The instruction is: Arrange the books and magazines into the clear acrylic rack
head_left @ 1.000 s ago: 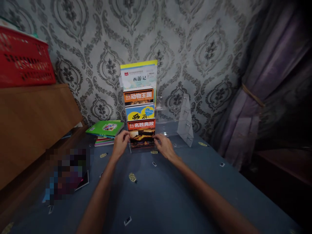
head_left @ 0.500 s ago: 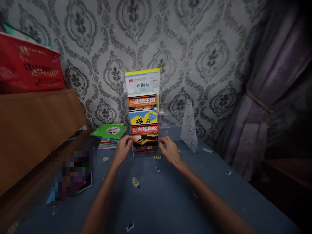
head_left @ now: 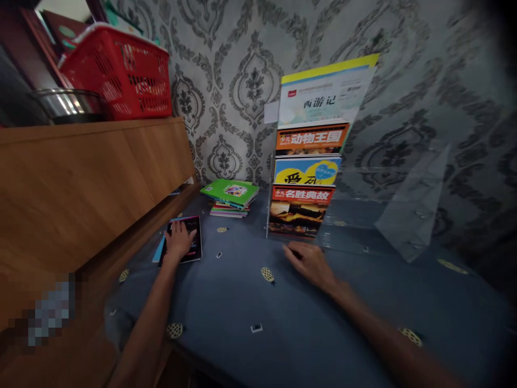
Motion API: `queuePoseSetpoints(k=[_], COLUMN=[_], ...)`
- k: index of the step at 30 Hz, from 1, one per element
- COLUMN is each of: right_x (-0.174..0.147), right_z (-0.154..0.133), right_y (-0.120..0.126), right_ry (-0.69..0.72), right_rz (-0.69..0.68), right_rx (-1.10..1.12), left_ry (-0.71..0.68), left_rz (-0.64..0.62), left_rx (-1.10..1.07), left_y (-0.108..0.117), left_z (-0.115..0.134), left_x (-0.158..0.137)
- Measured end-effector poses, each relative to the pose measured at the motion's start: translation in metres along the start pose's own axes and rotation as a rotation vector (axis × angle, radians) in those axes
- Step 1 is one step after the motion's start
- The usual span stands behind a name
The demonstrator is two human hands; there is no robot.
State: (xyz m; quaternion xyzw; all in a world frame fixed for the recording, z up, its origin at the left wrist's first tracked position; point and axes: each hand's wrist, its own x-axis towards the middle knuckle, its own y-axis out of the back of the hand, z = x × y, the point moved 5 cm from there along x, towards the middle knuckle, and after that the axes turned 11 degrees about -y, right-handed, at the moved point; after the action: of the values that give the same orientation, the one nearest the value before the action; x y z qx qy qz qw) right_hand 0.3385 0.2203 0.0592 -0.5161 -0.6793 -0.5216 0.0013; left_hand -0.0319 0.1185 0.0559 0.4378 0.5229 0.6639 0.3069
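Observation:
My left hand [head_left: 179, 240] lies with spread fingers on a dark-covered book [head_left: 195, 226] at the left of the cloth. A blue-edged book [head_left: 158, 253] shows beneath it. My right hand [head_left: 309, 261] is loosely closed just in front of the clear display rack [head_left: 420, 202], with nothing visible in it. In the rack's left column several books stand in tiers: a dark one with an orange-red band [head_left: 299, 213] in front, a blue and yellow one [head_left: 306, 170], an orange one [head_left: 311, 139], and a tall white one with a yellow top [head_left: 323, 97] at the back.
A stack of books with a green one on top [head_left: 230, 191] sits beyond my left hand. Left of the bed-like surface, a wooden cabinet [head_left: 121, 172] carries a red basket [head_left: 137, 75] and a metal bowl [head_left: 70, 105]. A patterned wall [head_left: 250, 81] rises behind.
My left hand has left the rack's left side and come down on the dark book. My right hand has drawn back slightly from the front book and curled. The view has turned left.

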Motion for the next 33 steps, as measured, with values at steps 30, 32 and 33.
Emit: queuePoseSetpoints(k=[30, 32, 33], right_x=[-0.034, -0.034, -0.032], right_z=[-0.032, -0.038, -0.043], right_y=[-0.043, -0.045, -0.047], right_ry=[0.141, 0.149, 0.152], right_rz=[-0.291, -0.291, -0.299], right_rx=[0.024, -0.012, -0.023], left_ry=[-0.419, -0.462, -0.501], left_rz=[0.036, 0.039, 0.034], left_rx=[-0.591, -0.55, -0.522], left_y=[-0.013, -0.02, -0.024], left_z=[0.089, 0.095, 0.102], left_x=[-0.043, -0.047, -0.05])
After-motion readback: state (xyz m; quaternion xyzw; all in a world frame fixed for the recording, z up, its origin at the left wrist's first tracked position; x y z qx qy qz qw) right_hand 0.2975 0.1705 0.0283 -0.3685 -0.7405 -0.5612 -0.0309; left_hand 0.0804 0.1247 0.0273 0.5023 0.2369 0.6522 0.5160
